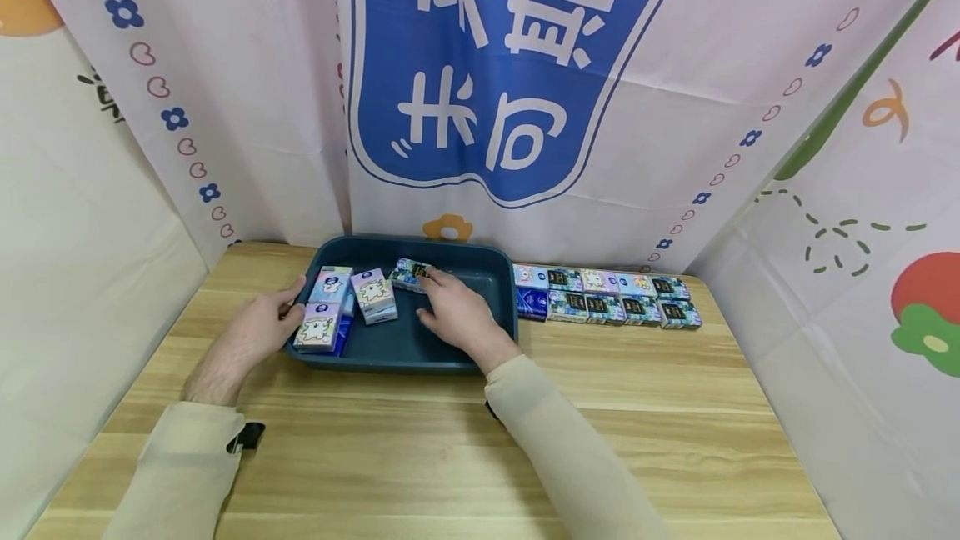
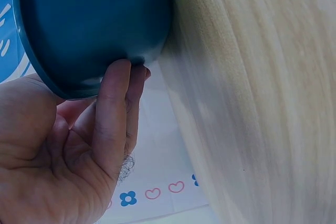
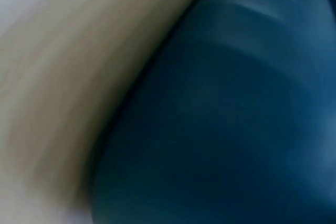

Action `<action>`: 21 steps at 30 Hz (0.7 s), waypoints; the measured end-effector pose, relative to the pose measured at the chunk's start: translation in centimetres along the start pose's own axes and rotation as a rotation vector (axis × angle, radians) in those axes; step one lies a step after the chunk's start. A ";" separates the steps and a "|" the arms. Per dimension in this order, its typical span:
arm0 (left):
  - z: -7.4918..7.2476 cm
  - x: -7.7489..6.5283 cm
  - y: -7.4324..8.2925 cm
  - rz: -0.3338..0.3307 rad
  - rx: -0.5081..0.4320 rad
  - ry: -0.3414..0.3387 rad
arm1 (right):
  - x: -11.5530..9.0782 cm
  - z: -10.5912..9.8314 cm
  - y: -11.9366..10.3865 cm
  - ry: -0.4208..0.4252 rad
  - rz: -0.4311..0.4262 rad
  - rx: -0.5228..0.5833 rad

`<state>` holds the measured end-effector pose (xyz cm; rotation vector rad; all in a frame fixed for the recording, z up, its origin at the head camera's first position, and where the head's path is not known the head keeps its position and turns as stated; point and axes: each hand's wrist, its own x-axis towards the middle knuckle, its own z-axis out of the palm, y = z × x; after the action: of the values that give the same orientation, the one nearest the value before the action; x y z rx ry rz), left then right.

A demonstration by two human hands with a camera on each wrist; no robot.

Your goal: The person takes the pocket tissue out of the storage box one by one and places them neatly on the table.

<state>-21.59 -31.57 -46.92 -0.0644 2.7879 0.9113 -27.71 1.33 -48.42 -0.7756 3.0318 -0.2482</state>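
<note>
A dark teal plastic bin point(image 1: 405, 363) stands on the wooden table. My left hand point(image 1: 258, 330) holds its left end; in the left wrist view the fingers point(image 2: 113, 111) press the outer wall below the rim. My right hand point(image 1: 461, 315) reaches inside, fingertips on the right end of a dark floral tissue pack point(image 1: 407, 273) near the back wall. The right thumb is spread apart from that pack. Stacked pale cartoon tissue packs point(image 1: 318, 327) fill the bin's left end, with blue packs partly hidden beneath. Another cartoon pack point(image 1: 372, 290) lies on a pale one beside them.
Right of the bin, two rows of tissue packs point(image 1: 604, 309) lie along the back of the table point(image 1: 630, 407). A printed cloth point(image 1: 285, 148) hangs behind, and further cloths flank both sides. The right wrist view is blurred, showing mostly the bin's wall point(image 3: 220, 129).
</note>
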 end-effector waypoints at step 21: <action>0.1 0.0 0.1 -0.002 -0.015 -0.004 | 0.8 0.4 -0.9 -0.082 -0.005 -0.080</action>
<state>-21.56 -31.46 -46.91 -0.0678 2.7768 0.9301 -27.96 0.12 -48.67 -0.7778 2.9795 -0.0928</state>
